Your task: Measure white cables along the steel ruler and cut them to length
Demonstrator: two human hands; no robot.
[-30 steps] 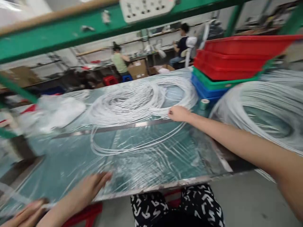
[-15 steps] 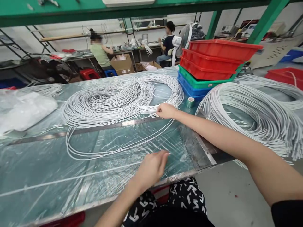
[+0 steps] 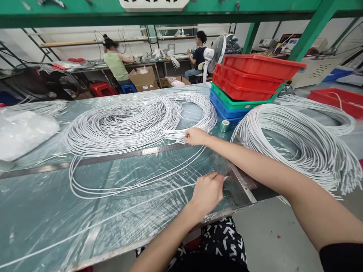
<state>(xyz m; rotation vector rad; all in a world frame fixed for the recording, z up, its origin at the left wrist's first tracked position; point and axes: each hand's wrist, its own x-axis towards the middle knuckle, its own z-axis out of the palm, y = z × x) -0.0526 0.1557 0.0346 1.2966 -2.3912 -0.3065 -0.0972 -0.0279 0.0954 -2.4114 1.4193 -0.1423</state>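
The table, wrapped in clear film, carries a big loose coil of white cords, a steel ruler and stacked trays far right. The step looks like measuring one cord along the near edge. The right hand pinches strands at the ruler; the left hand pinches the cord's end, which seems next to need pulling taut.

Near left of the table is left open; far side is blocked by cable coils, right by stacked trays.
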